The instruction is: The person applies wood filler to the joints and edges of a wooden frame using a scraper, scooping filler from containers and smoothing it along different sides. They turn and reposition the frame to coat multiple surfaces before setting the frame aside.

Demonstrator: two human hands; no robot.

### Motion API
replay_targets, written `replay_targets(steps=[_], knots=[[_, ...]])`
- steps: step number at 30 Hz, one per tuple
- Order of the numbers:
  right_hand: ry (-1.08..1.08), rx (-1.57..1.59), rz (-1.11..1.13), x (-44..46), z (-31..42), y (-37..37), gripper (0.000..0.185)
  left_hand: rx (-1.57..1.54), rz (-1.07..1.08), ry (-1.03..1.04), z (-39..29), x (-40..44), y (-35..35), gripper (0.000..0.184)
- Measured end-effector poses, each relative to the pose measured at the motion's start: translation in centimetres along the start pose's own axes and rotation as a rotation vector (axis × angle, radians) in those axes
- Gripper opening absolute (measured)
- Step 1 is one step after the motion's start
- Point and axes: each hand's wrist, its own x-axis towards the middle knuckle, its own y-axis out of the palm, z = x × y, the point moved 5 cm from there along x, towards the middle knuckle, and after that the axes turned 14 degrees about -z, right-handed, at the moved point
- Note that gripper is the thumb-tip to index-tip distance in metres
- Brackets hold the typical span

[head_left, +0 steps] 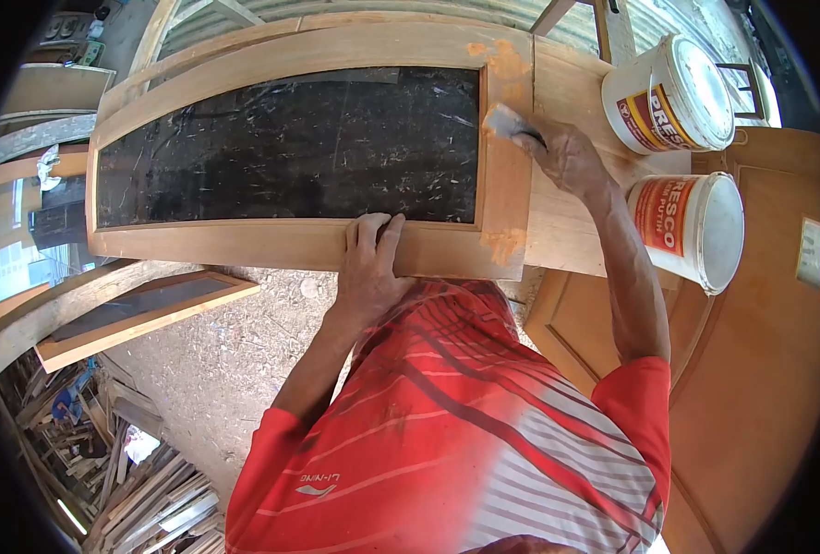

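Note:
A wooden frame (428, 247) with a black, scratched panel (290, 148) lies across the work surface. Orange filler (507, 66) is smeared on the frame's right end, at its far and near corners. My right hand (567, 162) grips a scraper (505, 121) whose flat blade is over the right end piece, between the two filler patches. My left hand (371, 263) rests on the frame's near edge, fingers bent over the rail close to the black panel, with the rail under them.
Two white buckets, one upper (696, 92) and one lower (722, 231), stand at the right. Large brown door panels (752, 369) are beyond them. A smaller framed panel (142, 314) is at lower left, above a pile of wood scraps (151, 489).

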Motion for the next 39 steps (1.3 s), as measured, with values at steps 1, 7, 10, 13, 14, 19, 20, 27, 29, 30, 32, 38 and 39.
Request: replay_targets(steps=[1,7,10,13,14,19,20,27,29,30,32,38,39], knots=[[0.047,-0.035,0.089,0.1,0.9,-0.6,0.034,-0.003,0.009,-0.015,-0.2,0.1,-0.2,0.089],[0.126,0.090,0.085,-0.2,0.7,-1.7,0.037,0.018,0.011,-0.033,-0.5,0.3,-0.3,0.091],[0.191,0.138,0.049,-1.1,0.9,-3.7,0.040,0.042,0.000,-0.014,-0.2,0.2,-0.1,0.091],[0.287,0.254,-0.037,-3.3,1.9,-6.7,0.041,0.050,0.002,0.008,-0.2,0.0,0.1,0.090],[0.319,0.308,-0.083,-4.2,2.0,-7.7,0.040,0.052,0.007,0.018,-0.2,0.1,0.2,0.090],[0.470,0.353,-0.369,-9.5,2.6,-12.6,0.030,-0.121,0.132,-0.010,-0.2,3.4,-1.3,0.081],[0.493,0.335,-0.403,-10.5,2.7,-13.4,0.029,-0.173,0.121,-0.027,0.1,4.5,-0.9,0.077],[0.402,0.251,-0.546,-14.6,3.9,-10.8,0.028,-0.191,0.089,0.046,0.6,11.2,1.5,0.058],[0.324,0.006,-0.404,-14.3,3.6,-8.2,0.041,-0.194,0.108,0.051,0.5,11.2,1.9,0.058],[0.283,-0.066,-0.366,-13.7,3.9,-7.6,0.044,-0.193,0.119,0.056,0.3,11.0,2.0,0.057],[0.192,-0.216,-0.299,-11.5,4.9,-6.2,0.051,-0.191,0.124,0.054,0.1,10.8,2.0,0.057],[-0.084,-0.549,-0.220,-4.2,6.7,-2.8,0.045,-0.217,0.068,-0.008,0.9,8.9,0.4,0.055],[-0.121,-0.634,-0.179,-3.7,6.9,-1.9,0.041,-0.220,0.060,-0.019,1.4,8.2,0.0,0.055]])
